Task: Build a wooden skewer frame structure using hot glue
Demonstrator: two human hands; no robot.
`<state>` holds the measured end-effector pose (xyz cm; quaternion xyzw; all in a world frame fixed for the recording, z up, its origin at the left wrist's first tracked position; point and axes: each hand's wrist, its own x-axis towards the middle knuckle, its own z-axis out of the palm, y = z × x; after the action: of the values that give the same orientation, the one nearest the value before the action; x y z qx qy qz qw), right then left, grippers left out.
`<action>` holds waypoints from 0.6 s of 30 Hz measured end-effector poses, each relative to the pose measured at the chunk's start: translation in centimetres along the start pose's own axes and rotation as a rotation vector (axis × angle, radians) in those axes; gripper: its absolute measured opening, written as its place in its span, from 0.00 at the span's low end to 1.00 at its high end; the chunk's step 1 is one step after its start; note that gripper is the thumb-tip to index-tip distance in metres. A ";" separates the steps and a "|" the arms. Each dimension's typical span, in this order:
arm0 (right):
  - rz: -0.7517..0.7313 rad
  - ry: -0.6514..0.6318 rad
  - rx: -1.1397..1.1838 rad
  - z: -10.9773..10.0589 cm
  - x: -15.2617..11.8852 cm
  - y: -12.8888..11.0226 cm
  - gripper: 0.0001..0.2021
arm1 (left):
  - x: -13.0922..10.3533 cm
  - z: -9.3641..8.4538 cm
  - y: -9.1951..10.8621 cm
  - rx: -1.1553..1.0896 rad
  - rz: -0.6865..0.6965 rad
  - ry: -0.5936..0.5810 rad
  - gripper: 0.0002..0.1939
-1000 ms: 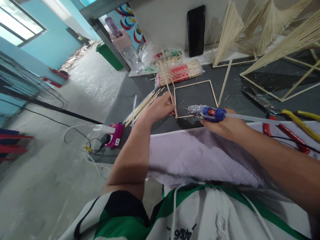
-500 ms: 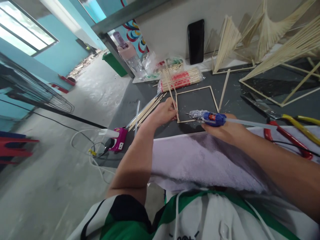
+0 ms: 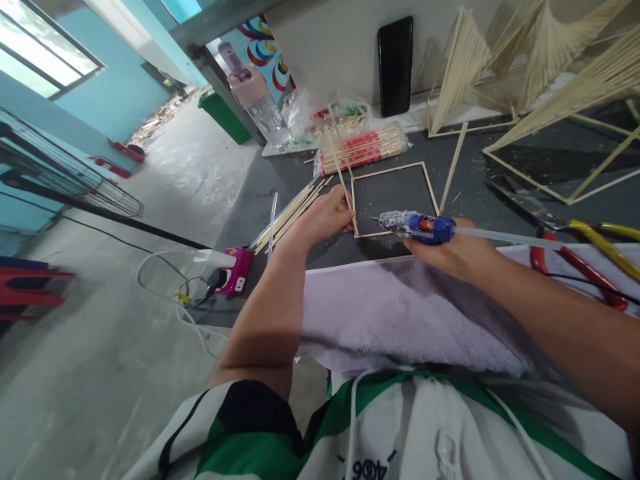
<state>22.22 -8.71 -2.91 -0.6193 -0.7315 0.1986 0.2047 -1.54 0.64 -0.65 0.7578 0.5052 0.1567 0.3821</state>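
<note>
My left hand (image 3: 334, 215) pinches a thin wooden stick (image 3: 341, 175) that leans up from the near left corner of a square stick frame (image 3: 387, 171) lying on the dark table (image 3: 300, 261). In my right hand (image 3: 450, 250) is a blue glue gun (image 3: 430, 228), its clogged, whitish front part over the near side of the frame and its tip pointing left, apart from the held stick. A clear glue stick (image 3: 510, 237) sticks out of its back. Another stick (image 3: 454, 167) rises from the frame's near right corner.
Loose sticks (image 3: 293, 217) lie left of the frame, by a pink power socket (image 3: 241, 272). Behind are a stick packet (image 3: 365, 148), bottle (image 3: 257, 100) and phone (image 3: 395, 67). Stick structures (image 3: 560, 120), pliers (image 3: 600, 237) and a red-handled tool (image 3: 585, 267) are at right.
The whole view has shifted slightly, so most things sit a little higher in the picture. Both hands keep nearly the same place by the frame, still holding the stick and the glue gun.
</note>
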 end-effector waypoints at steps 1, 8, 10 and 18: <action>-0.015 0.004 -0.017 0.2 0.1 0.1 0.10 | 0.0 0.0 -0.1 -0.005 -0.006 0.000 0.08; -0.037 -0.076 -0.092 0.2 0.2 0.0 0.12 | 0.2 -0.1 -0.7 -0.050 0.035 -0.011 0.09; -0.062 -0.097 -0.115 -0.1 0.2 -0.2 0.12 | 0.2 -0.1 -0.7 -0.044 0.022 -0.012 0.09; 0.034 -0.074 -0.104 -0.7 0.0 -1.1 0.10 | 0.1 -0.1 0.0 -0.030 -0.017 0.001 0.08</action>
<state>21.76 -8.87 -1.71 -0.6339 -0.7371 0.1865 0.1418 -1.53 0.72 -0.58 0.7476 0.5094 0.1615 0.3944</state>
